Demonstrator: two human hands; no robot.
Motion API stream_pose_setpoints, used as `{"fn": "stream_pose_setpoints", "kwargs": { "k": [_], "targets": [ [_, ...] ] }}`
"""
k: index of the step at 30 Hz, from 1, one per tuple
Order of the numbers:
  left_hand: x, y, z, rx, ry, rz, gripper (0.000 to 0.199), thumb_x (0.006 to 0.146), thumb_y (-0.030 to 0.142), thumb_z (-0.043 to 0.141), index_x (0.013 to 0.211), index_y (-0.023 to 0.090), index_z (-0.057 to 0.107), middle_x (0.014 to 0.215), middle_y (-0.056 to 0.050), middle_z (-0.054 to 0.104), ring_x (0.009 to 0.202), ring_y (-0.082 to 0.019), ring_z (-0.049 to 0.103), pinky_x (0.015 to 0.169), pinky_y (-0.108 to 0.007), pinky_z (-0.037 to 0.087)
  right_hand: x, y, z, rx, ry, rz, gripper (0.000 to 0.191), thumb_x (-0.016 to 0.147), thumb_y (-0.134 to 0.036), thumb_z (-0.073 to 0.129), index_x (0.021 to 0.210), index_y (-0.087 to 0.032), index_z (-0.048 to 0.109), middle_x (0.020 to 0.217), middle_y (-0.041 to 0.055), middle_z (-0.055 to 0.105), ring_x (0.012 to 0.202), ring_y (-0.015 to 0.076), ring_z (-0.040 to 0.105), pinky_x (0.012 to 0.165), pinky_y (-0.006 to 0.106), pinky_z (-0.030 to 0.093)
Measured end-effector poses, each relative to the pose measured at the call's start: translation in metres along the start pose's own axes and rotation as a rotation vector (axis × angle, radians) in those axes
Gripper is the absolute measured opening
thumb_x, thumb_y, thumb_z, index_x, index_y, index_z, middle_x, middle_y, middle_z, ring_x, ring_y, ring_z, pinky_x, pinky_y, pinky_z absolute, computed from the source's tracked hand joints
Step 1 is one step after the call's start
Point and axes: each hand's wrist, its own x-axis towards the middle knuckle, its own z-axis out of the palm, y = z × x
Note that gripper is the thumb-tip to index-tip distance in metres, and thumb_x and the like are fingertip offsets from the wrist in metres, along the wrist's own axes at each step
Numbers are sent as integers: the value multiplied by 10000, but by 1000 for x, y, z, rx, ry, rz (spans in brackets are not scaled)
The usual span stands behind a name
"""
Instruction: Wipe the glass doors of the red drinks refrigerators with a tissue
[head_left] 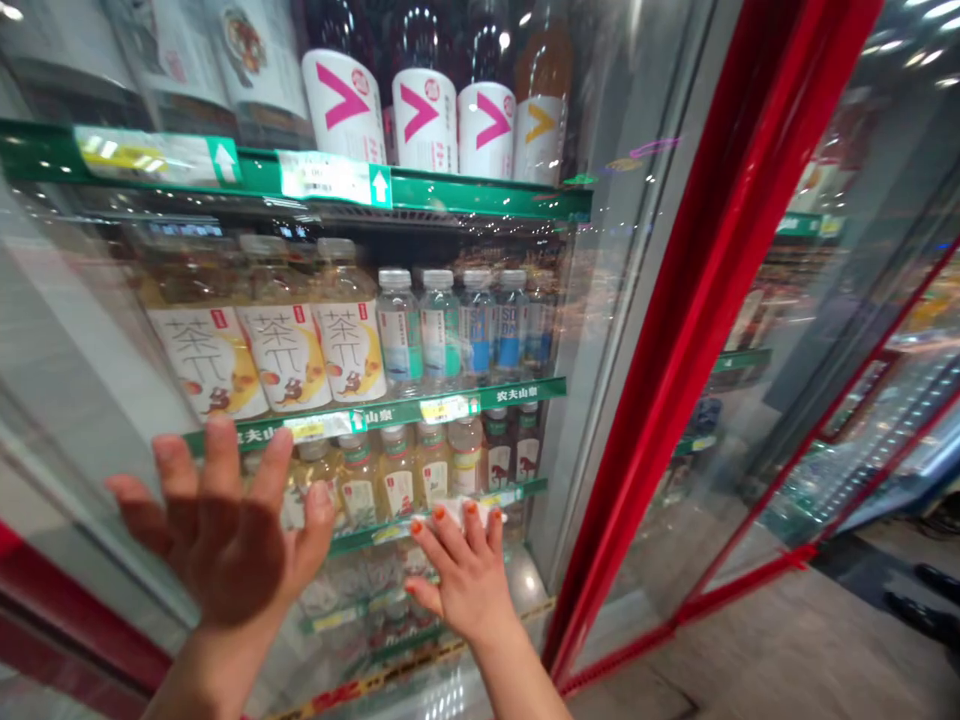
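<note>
My left hand [229,525] is raised at the lower left in front of the glass door [97,330], fingers spread and slightly blurred. Nothing shows in it. Lower and to the right, my right hand [471,575], with orange nails, lies flat toward the glass with its fingers apart. A whitish patch shows by its fingertips; I cannot make out whether it is a cloth or part of the shelf behind. Whether either palm touches the glass is unclear. Behind the glass stand tea bottles [289,350] and small soda water bottles [476,325].
Bottles with white labels and a pink mark [345,105] fill the upper shelf. Green shelf edges [480,195] carry price tags. A red door frame [675,290] slants down the right side, with another glass-fronted cooler and grey floor [757,650] beyond. Dark shoes show at far right.
</note>
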Motion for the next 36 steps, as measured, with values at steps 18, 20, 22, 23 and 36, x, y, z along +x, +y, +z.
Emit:
{"fn": "stream_pose_setpoints", "kwargs": {
  "k": [18, 20, 22, 23, 36],
  "targets": [
    [-35, -9, -5, -123, -107, 1, 916, 972, 309, 728, 1765, 356, 272, 1857, -21, 185, 1750, -266, 77, 1439, -539, -33, -26, -2, 16, 60, 28, 527, 737, 1136, -433, 307, 1801, -255, 45, 1885, 165, 74, 1748, 383, -92, 1313, 821, 172],
    [-42, -14, -9, -122, -148, -47, 978, 971, 347, 742, 1782, 341, 196, 1864, -44, 134, 1749, -309, 43, 1420, -600, -59, -8, 15, 14, 67, 60, 770, 747, 1146, -436, 203, 1779, -200, -115, 1868, 232, -81, 1737, 400, -152, 1253, 898, 167],
    [-45, -20, -13, -139, -158, -96, 1015, 962, 379, 752, 1785, 359, 158, 1868, -54, 106, 1739, -395, 38, 1382, -715, -65, 17, 8, 14, 79, 62, 839, 771, 1143, -514, 193, 1782, -195, -97, 1870, 227, -78, 1736, 406, -152, 1261, 888, 169],
    [-46, -23, -14, -147, -153, -105, 1016, 959, 381, 753, 1785, 357, 161, 1869, -65, 102, 1733, -430, 42, 1363, -761, -53, 26, -5, 15, 83, 43, 761, 793, 1135, -567, 220, 1794, -200, -26, 1878, 212, -24, 1738, 419, -125, 1278, 865, 176],
    [-39, 14, 6, -240, -163, 226, 857, 992, 320, 715, 1742, 400, 309, 1819, 8, 280, 1746, -185, 48, 1427, -492, -108, -5, 1, 31, -10, 67, 814, 768, 1137, -486, 206, 1782, -215, -113, 1874, 215, -76, 1740, 375, -147, 1279, 841, 194]
  ]
}}
